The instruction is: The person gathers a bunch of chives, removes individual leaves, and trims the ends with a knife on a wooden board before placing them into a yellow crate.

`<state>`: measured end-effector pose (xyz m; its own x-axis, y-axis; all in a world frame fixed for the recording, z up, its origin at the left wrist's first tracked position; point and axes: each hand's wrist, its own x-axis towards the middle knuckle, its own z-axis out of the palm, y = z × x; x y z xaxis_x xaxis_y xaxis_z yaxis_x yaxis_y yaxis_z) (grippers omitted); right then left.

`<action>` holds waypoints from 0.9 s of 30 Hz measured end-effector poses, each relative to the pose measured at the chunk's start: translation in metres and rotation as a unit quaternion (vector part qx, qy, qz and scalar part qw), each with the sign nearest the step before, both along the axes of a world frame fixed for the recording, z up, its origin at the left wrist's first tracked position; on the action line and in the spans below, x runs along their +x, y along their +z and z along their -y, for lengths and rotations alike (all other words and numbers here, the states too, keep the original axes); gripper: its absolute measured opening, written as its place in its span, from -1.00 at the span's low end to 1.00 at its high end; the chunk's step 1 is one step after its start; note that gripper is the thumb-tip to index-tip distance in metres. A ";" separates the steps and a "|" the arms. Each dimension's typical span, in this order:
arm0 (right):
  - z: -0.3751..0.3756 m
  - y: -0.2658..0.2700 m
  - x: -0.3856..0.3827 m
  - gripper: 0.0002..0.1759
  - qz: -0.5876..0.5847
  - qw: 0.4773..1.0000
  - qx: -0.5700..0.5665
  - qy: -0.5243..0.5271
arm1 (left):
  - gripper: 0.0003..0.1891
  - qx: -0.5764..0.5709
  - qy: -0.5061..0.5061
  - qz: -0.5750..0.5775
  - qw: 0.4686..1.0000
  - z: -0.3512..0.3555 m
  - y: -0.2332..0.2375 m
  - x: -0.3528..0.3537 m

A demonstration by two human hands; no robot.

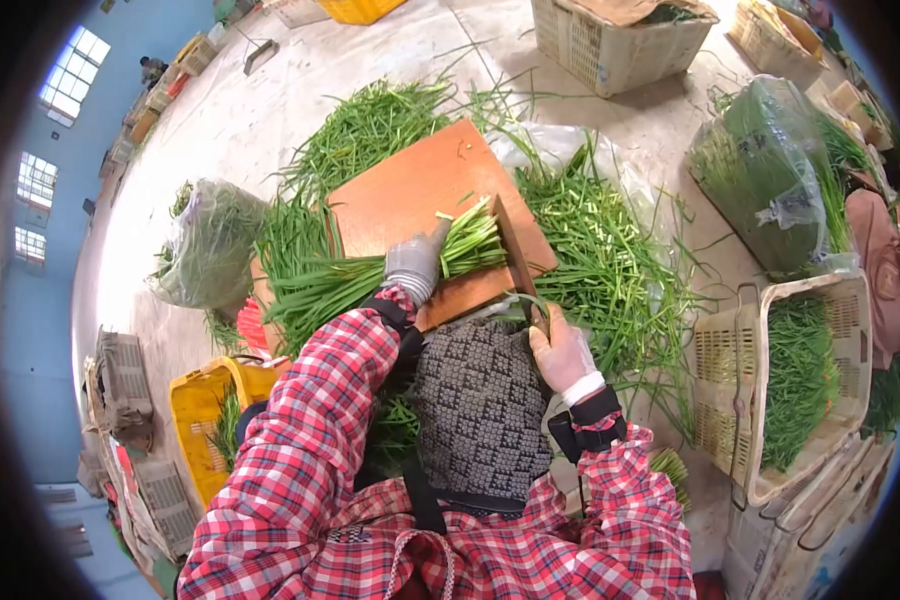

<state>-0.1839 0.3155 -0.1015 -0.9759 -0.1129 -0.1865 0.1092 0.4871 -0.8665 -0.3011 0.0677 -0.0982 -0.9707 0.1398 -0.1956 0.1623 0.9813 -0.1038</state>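
Note:
My left hand (pixel 415 265), in a grey glove, is closed round a bundle of garlic chives (pixel 470 241). The bundle lies on an orange-brown board (pixel 400 200); its pale stem ends point right towards an upright wooden side piece (pixel 515 245), and its leaves trail left. My right hand (pixel 562 350), in a pale glove, is at the board's lower right corner. Its thumb and fingers pinch a thin green strand (pixel 530 300), apparently a few chive blades. A patterned dark grey cloth (pixel 485 410) covers my lap just below the board.
Loose chives lie in heaps right (pixel 610 250) and behind (pixel 380 130) the board. Filled plastic bags (pixel 210 245) stand left and right. A yellow crate (pixel 195 420) is at my left, a cream crate of greens (pixel 720 400) at my right. Another crate (pixel 610 55) stands ahead.

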 end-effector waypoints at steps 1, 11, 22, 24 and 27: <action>0.005 0.001 -0.004 -0.47 -0.008 0.999 0.044 0.009 | -0.47 -0.006 -0.004 0.004 1.000 0.001 0.001 -0.001; 0.009 -0.029 -0.087 -0.45 0.007 0.985 0.164 -0.050 | -0.37 0.013 0.037 0.049 0.998 0.001 0.057 -0.010; 0.042 -0.060 -0.088 -0.32 -0.125 0.948 0.283 0.067 | -0.31 0.454 -0.010 -0.112 0.884 0.063 0.245 0.063; 0.045 -0.034 -0.083 -0.33 -0.104 0.955 0.259 0.099 | -0.39 0.572 0.013 -0.030 0.820 0.063 0.258 0.089; 0.049 0.032 -0.069 -0.27 -0.058 0.931 0.342 0.112 | -0.51 0.581 0.013 -0.031 0.813 0.060 0.257 0.124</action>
